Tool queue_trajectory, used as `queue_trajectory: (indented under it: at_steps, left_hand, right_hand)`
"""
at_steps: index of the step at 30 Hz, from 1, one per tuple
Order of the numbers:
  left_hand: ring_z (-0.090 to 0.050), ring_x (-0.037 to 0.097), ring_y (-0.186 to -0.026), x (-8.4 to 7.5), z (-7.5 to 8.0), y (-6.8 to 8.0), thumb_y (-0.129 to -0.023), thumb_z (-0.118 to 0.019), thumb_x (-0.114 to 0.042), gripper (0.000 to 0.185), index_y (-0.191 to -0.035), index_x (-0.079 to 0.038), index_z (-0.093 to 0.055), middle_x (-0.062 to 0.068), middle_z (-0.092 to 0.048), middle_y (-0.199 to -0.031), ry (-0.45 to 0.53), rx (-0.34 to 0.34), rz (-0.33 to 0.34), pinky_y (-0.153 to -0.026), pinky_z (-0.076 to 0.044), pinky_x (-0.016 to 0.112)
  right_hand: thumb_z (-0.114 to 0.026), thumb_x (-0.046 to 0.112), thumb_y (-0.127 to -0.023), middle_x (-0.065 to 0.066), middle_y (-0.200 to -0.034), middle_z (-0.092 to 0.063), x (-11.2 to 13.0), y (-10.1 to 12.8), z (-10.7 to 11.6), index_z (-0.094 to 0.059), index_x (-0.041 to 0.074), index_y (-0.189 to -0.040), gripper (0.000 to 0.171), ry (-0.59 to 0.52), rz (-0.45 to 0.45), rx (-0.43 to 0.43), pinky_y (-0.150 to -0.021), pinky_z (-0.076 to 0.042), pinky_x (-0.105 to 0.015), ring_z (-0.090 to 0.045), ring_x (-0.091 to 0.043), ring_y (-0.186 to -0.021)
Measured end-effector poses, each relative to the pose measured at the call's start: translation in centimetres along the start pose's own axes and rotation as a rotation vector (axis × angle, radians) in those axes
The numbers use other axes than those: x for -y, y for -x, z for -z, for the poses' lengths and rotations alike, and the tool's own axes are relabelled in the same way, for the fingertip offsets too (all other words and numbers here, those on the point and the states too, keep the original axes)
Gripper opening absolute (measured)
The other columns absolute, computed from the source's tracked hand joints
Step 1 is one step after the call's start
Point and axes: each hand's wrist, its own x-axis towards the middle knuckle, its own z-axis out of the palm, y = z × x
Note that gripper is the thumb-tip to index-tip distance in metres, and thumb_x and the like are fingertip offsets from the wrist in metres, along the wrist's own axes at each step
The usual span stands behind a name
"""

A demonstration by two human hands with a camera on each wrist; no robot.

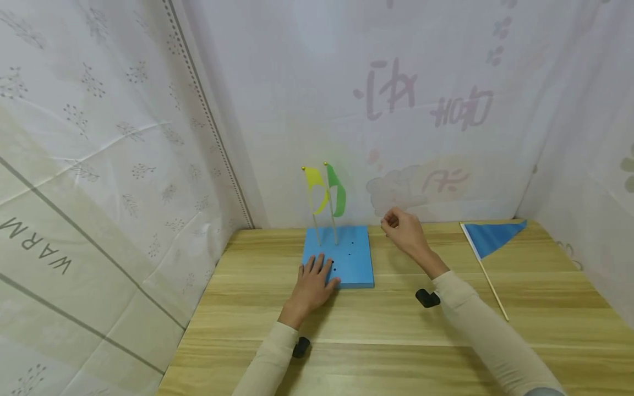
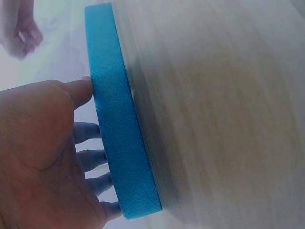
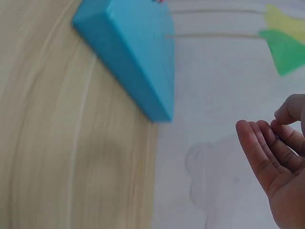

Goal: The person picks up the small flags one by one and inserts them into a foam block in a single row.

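My left hand (image 1: 311, 289) lies palm down with spread fingers on the front left of a blue foam block (image 1: 359, 269). In the left wrist view the thumb touches the near edge of the block. A yellow flag (image 1: 314, 176) and a green flag (image 1: 340, 204) stand on thin sticks in the back of the block, leaning slightly left. My right hand (image 1: 406, 234) is raised to the right of the block, apart from it. Its fingers are loosely bent, thumb near the index finger, and the right wrist view shows nothing held.
A blue triangular flag (image 1: 490, 236) on a wooden stick lies on the table's right side. Several small dark holes dot the block's top. Printed fabric (image 1: 307, 66) hangs behind the wooden table (image 1: 361, 363) and on both sides.
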Motion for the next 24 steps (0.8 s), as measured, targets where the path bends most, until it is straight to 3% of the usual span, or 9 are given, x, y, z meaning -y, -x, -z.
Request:
queue_trajectory:
  at_steps: [13, 18, 24]
  left_hand:
    - [-0.024, 0.047, -0.162, 0.1, -0.1, -0.1, -0.112, -0.053, -0.044, 0.065, -0.164, -0.007, -0.041, 0.022, -0.029, -0.174, -0.011, 0.004, 0.010, -0.128, -0.022, 0.072]
    - [-0.023, 0.046, -0.162, 0.2, -0.2, 0.0, -0.112, -0.053, -0.044, 0.066, -0.165, -0.007, -0.040, 0.021, -0.028, -0.175, -0.006, 0.007, 0.015, -0.128, -0.022, 0.071]
    - [-0.022, 0.046, -0.163, 0.1, -0.2, 0.0, -0.113, -0.052, -0.044, 0.066, -0.165, -0.007, -0.040, 0.021, -0.027, -0.175, -0.004, 0.009, 0.014, -0.128, -0.021, 0.072]
  right_hand:
    - [-0.063, 0.017, -0.107, -0.016, -0.091, -0.073, -4.9, 5.0, 7.3, -0.071, 0.002, -0.107, 0.017, 0.131, -0.118, -0.061, -0.060, -0.057, -0.023, -0.073, -0.015, -0.068]
    - [-0.062, 0.017, -0.107, -0.016, -0.092, -0.073, -6.7, 7.2, 10.0, -0.071, -0.001, -0.111, 0.020, 0.159, -0.175, -0.054, -0.058, -0.056, -0.021, -0.074, -0.019, -0.069]
    - [-0.062, 0.018, -0.106, -0.017, -0.093, -0.073, -9.3, 9.5, 12.8, -0.071, -0.004, -0.112, 0.024, 0.207, -0.257, -0.017, -0.055, -0.053, -0.023, -0.070, -0.013, -0.066]
